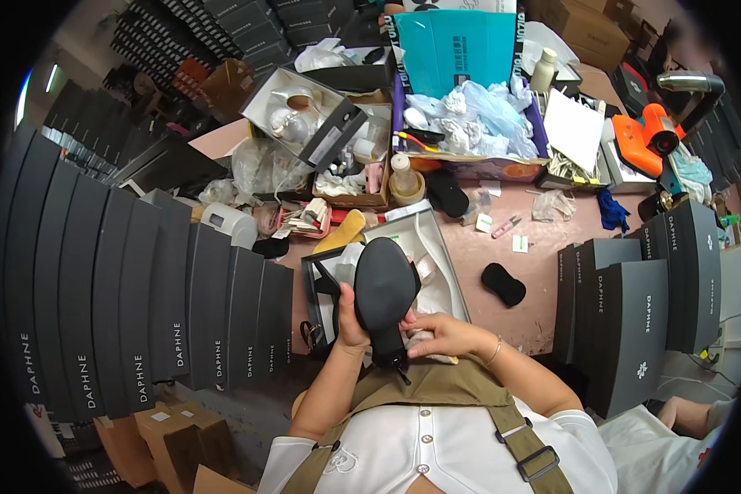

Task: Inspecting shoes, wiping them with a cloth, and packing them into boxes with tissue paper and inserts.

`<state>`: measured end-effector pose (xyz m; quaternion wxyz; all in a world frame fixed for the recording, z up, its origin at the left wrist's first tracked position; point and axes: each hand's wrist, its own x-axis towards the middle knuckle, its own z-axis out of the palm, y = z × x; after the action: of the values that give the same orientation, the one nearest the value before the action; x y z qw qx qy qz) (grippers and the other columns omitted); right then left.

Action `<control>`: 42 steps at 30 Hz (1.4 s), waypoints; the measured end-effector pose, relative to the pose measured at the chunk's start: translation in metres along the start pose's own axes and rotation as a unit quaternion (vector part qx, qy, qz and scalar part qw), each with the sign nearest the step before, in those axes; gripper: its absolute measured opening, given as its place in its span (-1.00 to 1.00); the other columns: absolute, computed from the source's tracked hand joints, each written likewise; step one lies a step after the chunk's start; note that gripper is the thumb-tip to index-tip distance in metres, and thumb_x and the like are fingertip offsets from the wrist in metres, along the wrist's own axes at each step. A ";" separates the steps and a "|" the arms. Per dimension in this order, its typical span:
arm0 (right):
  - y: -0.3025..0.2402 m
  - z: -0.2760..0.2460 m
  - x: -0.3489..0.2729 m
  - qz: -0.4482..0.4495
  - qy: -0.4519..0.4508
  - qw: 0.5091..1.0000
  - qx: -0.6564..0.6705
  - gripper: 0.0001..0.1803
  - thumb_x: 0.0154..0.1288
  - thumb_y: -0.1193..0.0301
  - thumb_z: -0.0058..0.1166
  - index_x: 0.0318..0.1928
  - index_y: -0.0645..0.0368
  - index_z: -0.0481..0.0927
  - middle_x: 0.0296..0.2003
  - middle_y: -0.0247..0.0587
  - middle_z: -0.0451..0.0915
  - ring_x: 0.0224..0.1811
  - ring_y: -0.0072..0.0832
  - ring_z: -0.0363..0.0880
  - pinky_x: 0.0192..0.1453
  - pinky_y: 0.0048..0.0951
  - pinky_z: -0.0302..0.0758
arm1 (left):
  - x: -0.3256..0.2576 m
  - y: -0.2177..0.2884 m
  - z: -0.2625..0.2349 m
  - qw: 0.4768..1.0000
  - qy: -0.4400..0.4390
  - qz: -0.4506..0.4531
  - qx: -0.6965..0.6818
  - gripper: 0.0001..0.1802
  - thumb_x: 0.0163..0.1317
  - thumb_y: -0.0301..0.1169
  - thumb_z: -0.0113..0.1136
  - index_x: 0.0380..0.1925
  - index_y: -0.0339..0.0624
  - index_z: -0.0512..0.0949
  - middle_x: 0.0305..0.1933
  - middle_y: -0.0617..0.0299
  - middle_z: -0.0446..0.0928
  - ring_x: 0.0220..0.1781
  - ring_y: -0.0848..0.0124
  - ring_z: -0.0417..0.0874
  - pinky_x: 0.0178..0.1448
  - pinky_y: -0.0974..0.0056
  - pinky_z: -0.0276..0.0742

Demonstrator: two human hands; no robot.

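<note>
A black heeled shoe [385,284] is held in front of my chest with its dark sole facing up and its heel end toward me. My left hand [351,319] grips it from the left side, thumb along its edge. At the heel end, my right hand [446,336] has its fingers closed on a pale cloth-like wad [421,339], pressed close to the shoe. Under the shoe lies an open shoe box [453,284] with white paper; another dark shoe part [328,284] shows at its left, partly hidden.
Tall stacks of dark shoe boxes [115,288] rise at the left, more boxes [626,321] at the right. A black oval pad [503,284] lies on the table. Behind are a purple bin [469,167] of plastic bags, a tilted shoe box [325,140] and an orange device [640,148].
</note>
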<state>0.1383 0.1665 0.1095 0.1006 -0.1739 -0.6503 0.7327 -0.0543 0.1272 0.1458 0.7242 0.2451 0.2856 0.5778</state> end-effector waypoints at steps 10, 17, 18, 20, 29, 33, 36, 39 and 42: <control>0.009 0.000 0.019 0.019 0.154 0.987 -0.041 -0.65 0.19 0.24 0.22 -0.34 0.37 0.57 -0.55 -0.11 0.57 -0.46 -0.58 0.51 -0.36 -0.46 0.44 | -0.014 -0.002 -0.075 0.796 0.289 0.171 0.503 -0.45 0.33 -0.16 0.00 0.17 -0.35 0.33 0.16 0.00 0.42 0.03 0.27 0.54 0.11 0.30 0.42; -0.003 0.004 0.003 0.031 0.172 0.985 -0.010 -0.66 0.20 0.30 0.20 -0.19 0.37 0.58 -0.42 -0.02 0.62 -0.41 -0.48 0.57 -0.27 -0.45 0.48 | -0.057 -0.036 -0.172 0.620 0.289 -0.099 0.723 -0.43 0.08 -0.34 0.10 0.09 -0.46 0.36 0.14 -0.25 0.39 0.19 -0.08 0.40 0.29 0.08 0.28; 0.000 0.005 0.002 0.031 0.174 0.984 -0.011 -0.66 0.20 0.31 0.21 -0.18 0.37 0.58 -0.40 -0.01 0.62 -0.40 -0.45 0.59 -0.26 -0.44 0.48 | -0.055 -0.041 -0.175 0.619 0.291 -0.104 0.722 -0.42 0.07 -0.34 0.09 0.09 -0.47 0.36 0.13 -0.27 0.39 0.19 -0.09 0.40 0.29 0.08 0.27; 0.004 0.006 0.002 0.030 0.177 0.983 -0.023 -0.65 0.19 0.30 0.21 -0.18 0.37 0.57 -0.39 0.00 0.63 -0.38 -0.40 0.61 -0.26 -0.42 0.48 | -0.049 -0.045 -0.186 0.624 0.297 -0.110 0.715 -0.42 0.08 -0.35 0.09 0.10 -0.47 0.35 0.14 -0.28 0.38 0.19 -0.10 0.39 0.29 0.08 0.27; 0.003 0.008 0.007 0.018 0.160 0.985 -0.055 -0.65 0.18 0.26 0.21 -0.20 0.33 0.57 -0.43 0.00 0.61 -0.41 -0.33 0.61 -0.28 -0.40 0.47 | -0.067 -0.009 -0.169 0.601 0.311 -0.083 0.732 -0.65 0.22 -0.31 0.11 -0.13 -0.39 0.45 -0.19 -0.29 0.51 -0.12 -0.14 0.55 -0.09 0.06 0.45; 0.004 0.012 0.007 0.026 0.138 0.989 -0.055 -0.65 0.19 0.25 0.20 -0.20 0.32 0.58 -0.44 -0.02 0.61 -0.43 -0.35 0.60 -0.29 -0.41 0.47 | -0.091 0.044 -0.101 0.810 0.211 0.032 0.546 -0.74 0.21 -0.36 0.18 -0.32 -0.40 0.47 -0.40 0.08 0.53 -0.39 0.40 0.43 -0.23 0.32 0.41; 0.011 0.015 0.007 0.042 0.118 0.990 -0.070 -0.65 0.20 0.25 0.20 -0.20 0.31 0.58 -0.43 -0.04 0.62 -0.44 -0.39 0.58 -0.29 -0.41 0.47 | -0.092 0.063 -0.061 0.879 0.129 -0.042 0.457 -0.72 0.23 -0.44 0.16 -0.13 -0.42 0.49 -0.23 0.26 0.54 -0.22 0.52 0.45 -0.10 0.38 0.40; 0.003 0.016 0.003 0.044 0.082 0.995 -0.044 -0.65 0.20 0.25 0.20 -0.18 0.30 0.59 -0.40 -0.04 0.63 -0.41 -0.40 0.59 -0.26 -0.42 0.47 | -0.083 0.055 -0.035 0.914 0.056 -0.035 0.399 -0.65 0.26 -0.45 0.13 0.01 -0.41 0.43 -0.09 0.22 0.54 -0.08 0.50 0.47 0.05 0.39 0.39; 0.001 0.015 -0.001 0.031 0.085 0.995 -0.035 -0.66 0.22 0.28 0.19 -0.13 0.31 0.59 -0.35 -0.04 0.64 -0.35 -0.42 0.59 -0.20 -0.44 0.48 | -0.079 0.048 -0.026 0.927 0.051 -0.052 0.367 -0.62 0.28 -0.39 0.13 0.03 -0.39 0.43 -0.04 0.20 0.52 0.00 0.47 0.46 0.14 0.37 0.35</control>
<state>0.1334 0.1521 0.1101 0.1267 -0.2590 -0.6593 0.6944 -0.1190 0.0604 0.1706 0.5970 0.4486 0.5265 0.4064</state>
